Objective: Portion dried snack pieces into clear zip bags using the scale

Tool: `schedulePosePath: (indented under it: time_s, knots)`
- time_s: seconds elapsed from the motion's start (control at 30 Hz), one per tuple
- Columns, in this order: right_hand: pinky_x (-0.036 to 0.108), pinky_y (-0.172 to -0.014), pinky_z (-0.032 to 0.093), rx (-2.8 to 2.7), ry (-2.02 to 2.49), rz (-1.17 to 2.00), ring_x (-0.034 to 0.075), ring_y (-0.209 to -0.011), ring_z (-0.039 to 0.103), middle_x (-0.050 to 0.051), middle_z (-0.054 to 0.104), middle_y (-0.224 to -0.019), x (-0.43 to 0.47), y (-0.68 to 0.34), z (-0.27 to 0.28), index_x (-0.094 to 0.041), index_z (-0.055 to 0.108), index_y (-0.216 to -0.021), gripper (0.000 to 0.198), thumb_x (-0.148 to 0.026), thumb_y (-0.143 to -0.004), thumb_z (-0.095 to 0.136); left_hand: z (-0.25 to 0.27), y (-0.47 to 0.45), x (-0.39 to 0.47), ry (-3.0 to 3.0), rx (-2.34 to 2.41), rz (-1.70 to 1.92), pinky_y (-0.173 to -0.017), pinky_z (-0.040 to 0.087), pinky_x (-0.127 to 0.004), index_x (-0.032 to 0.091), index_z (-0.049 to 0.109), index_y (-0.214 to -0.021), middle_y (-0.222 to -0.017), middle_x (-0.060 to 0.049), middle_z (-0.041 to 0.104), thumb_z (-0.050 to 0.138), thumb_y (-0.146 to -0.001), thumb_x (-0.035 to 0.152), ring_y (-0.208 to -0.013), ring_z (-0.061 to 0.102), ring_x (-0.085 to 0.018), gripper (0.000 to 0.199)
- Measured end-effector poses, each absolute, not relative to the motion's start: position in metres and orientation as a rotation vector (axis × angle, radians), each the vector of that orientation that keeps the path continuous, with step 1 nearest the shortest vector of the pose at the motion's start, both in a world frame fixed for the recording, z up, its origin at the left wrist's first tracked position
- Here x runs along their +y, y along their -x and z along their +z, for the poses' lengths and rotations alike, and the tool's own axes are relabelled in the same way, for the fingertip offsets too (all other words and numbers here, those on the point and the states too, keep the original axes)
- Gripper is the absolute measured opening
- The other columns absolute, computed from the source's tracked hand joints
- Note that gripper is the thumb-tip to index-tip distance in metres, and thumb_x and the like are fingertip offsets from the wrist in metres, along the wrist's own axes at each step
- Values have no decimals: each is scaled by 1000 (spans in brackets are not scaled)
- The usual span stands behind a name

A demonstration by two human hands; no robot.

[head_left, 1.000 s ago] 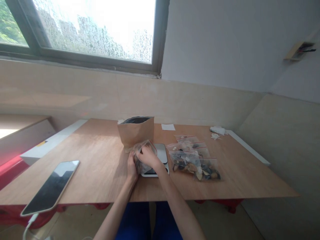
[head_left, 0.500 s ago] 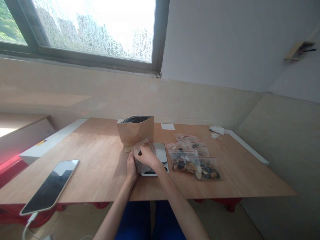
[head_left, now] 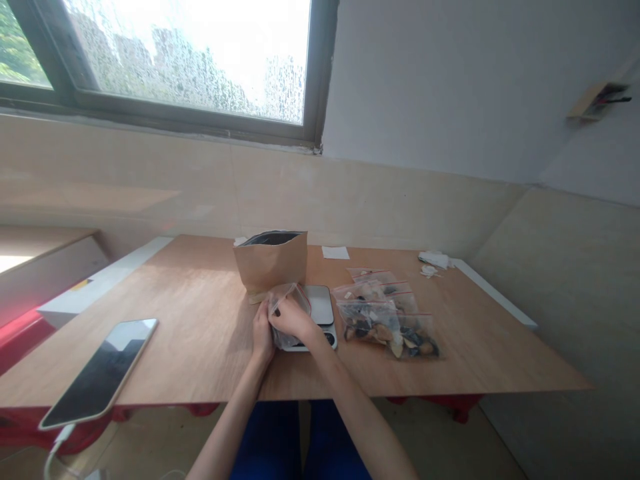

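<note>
A phone (head_left: 103,373) lies far left on the bench (head_left: 200,360), its near end poking past the front edge; open wood stretches from it to the left hand (head_left: 263,331), closed round the left side of a clear plastic bag (head_left: 281,339). That bag sits between both hands, just before an upright paper bag (head_left: 273,270); its long axis is obscured. The right hand (head_left: 293,316) reaches leftward into its mouth, fingers partly hidden, grip uncertain. Rightward come a white scale (head_left: 321,305), then filled bags (head_left: 373,323) close beside it.
</note>
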State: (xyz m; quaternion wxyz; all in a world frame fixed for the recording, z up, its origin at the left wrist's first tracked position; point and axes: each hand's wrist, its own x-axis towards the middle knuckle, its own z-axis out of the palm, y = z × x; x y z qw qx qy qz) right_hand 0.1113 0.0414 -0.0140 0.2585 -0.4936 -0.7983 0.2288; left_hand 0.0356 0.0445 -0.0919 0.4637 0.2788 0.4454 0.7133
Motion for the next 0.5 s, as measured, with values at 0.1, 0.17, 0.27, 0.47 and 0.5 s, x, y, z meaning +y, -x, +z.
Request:
schedulePosePath:
  time_s: [0.1,0.17,0.27,0.47,0.5]
  knots:
    - [29,-81,43,-2158,1360,616,23,-98,59,11,66,-99,40,-111,-11,-17,60,-83,24,0,-68,52,-93,-35,45,-695,1096,1753,-86,43,-30,17,69,-81,-89,-4,69,51,-73,25,-92,60,-21,21]
    - [30,-78,44,-2142,1427,628,23,-93,61,12,67,-94,37,-111,-8,-17,59,-80,22,0,-69,51,-94,-35,46,-708,1103,1745,-85,43,-30,17,69,-79,-85,-4,69,52,-72,25,-90,59,-21,20]
    - [31,-74,44,-2113,1545,617,25,-91,62,14,67,-93,30,-111,-3,-15,58,-82,22,0,-69,51,-93,-36,46,-695,1087,1734,-84,43,-30,15,68,-76,-79,-4,68,55,-70,25,-89,59,-21,17]
    - [30,-78,44,-2057,1472,635,22,-93,61,11,67,-94,24,-115,5,-17,55,-84,23,1,-70,51,-92,-36,45,-669,1058,1739,-84,42,-31,14,67,-78,-82,-5,68,53,-70,26,-90,59,-21,20]
    - [30,-80,44,-2039,1443,652,22,-94,61,11,67,-95,24,-116,6,-17,55,-84,23,2,-70,52,-92,-36,46,-679,1056,1737,-84,42,-30,14,68,-78,-83,-5,68,53,-71,25,-91,59,-21,20]
